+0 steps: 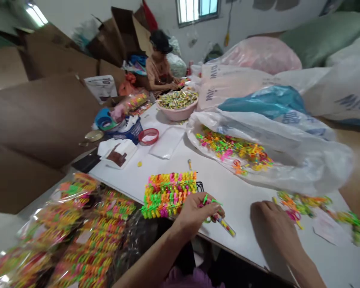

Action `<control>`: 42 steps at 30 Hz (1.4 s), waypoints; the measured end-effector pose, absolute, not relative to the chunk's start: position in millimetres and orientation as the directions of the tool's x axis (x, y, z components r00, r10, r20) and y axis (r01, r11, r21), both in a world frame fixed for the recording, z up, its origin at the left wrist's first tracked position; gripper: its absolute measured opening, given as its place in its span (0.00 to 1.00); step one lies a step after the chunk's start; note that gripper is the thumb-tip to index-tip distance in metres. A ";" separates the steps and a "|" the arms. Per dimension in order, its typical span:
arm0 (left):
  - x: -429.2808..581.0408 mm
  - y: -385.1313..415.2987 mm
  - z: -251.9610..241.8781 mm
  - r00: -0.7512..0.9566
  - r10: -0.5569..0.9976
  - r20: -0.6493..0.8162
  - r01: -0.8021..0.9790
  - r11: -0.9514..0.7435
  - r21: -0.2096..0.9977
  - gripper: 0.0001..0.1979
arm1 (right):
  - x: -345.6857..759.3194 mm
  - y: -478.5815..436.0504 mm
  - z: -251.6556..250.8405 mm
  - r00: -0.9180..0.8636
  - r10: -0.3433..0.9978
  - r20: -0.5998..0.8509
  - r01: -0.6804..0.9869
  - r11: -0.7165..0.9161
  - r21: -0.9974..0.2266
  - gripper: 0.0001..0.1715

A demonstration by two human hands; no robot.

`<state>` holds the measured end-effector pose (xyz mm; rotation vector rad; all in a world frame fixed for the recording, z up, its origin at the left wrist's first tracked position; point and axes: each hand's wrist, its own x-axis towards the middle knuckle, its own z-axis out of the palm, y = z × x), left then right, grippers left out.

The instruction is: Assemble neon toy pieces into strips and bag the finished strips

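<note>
Pinched in my left hand (198, 210) is a candy-filled clear tube (225, 226) with green plastic parts at its upper end. The tube tilts down to the right, over the table's front edge. Just left of that hand lies a block of several rows of bright plastic candy toys (168, 190), green, yellow, orange and pink. My right hand (270, 220) is low over the table at the right, back upward and fingers bent. Its fingertips are hidden, beside loose colored plastic pieces (292, 206); a yellow bit shows near them.
A white plastic bag (306, 168) spills colored pieces (234, 150). Behind are a pink basin (178, 114) of small tubes and a seated person (160, 68). A blue basket (133, 130) and red tape roll (148, 137) sit at left. Packed bags (87, 244) lie lower left.
</note>
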<state>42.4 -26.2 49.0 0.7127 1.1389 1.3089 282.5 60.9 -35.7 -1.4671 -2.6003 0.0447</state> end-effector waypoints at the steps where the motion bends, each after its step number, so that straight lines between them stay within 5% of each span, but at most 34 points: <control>1: 27.0 -27.4 56.9 -0.200 0.960 -0.198 -0.360 0.116 0.926 0.10 | 287.8 65.4 -40.8 -0.520 0.845 0.128 0.837 0.534 -0.123 0.18; 8: -125.5 -74.7 91.1 -0.757 0.650 -0.062 -0.318 -0.283 0.905 0.10 | 233.0 115.2 -3.9 -0.665 0.710 0.233 0.667 0.704 -0.244 0.15; 11: -161.8 -104.7 70.5 -0.838 0.532 -0.121 -0.279 -0.227 0.933 0.12 | 130.0 125.1 59.2 -0.813 0.516 0.269 0.487 0.857 -0.171 0.15; 14: -174.0 -124.6 44.0 -0.850 0.489 -0.195 -0.277 -0.102 0.955 0.15 | 3.0 114.6 99.1 -0.948 0.282 0.147 0.276 0.959 -0.062 0.13; 17: -179.6 -135.3 29.2 -0.860 0.461 -0.219 -0.245 0.002 0.970 0.16 | -109.3 94.8 88.0 -0.997 -0.074 -0.002 -0.074 0.997 -0.023 0.12; 19: -185.2 -140.9 27.6 -0.874 0.427 -0.230 -0.241 0.028 0.970 0.16 | -162.6 83.3 60.4 -0.981 -0.179 -0.071 -0.180 0.984 0.009 0.15; 23: -199.2 -151.1 32.8 -0.899 0.370 -0.234 -0.229 0.058 0.972 0.17 | -216.4 72.7 7.2 -0.976 -0.102 -0.190 -0.109 0.994 0.026 0.16; 27: -204.1 -151.1 36.6 -0.905 0.404 -0.134 -0.144 0.005 0.990 0.16 | -222.1 82.7 5.2 -0.968 -0.070 -0.240 -0.069 0.998 -0.013 0.13; 34: -180.5 -116.3 54.6 -0.817 0.573 0.062 0.050 -0.037 0.998 0.11 | -122.9 63.8 116.3 -0.963 0.149 0.223 -0.034 0.756 -0.653 0.16; 38: -148.9 -96.5 69.3 -0.685 0.718 0.126 0.089 -0.089 0.992 0.11 | -38.4 28.0 145.3 -0.851 0.388 0.353 0.026 0.704 -0.710 0.14; 42: -101.7 -82.3 77.7 -0.531 0.845 0.056 -0.099 -0.128 0.987 0.16 | 30.3 10.0 138.6 -0.720 0.593 0.359 0.158 0.644 -0.748 0.16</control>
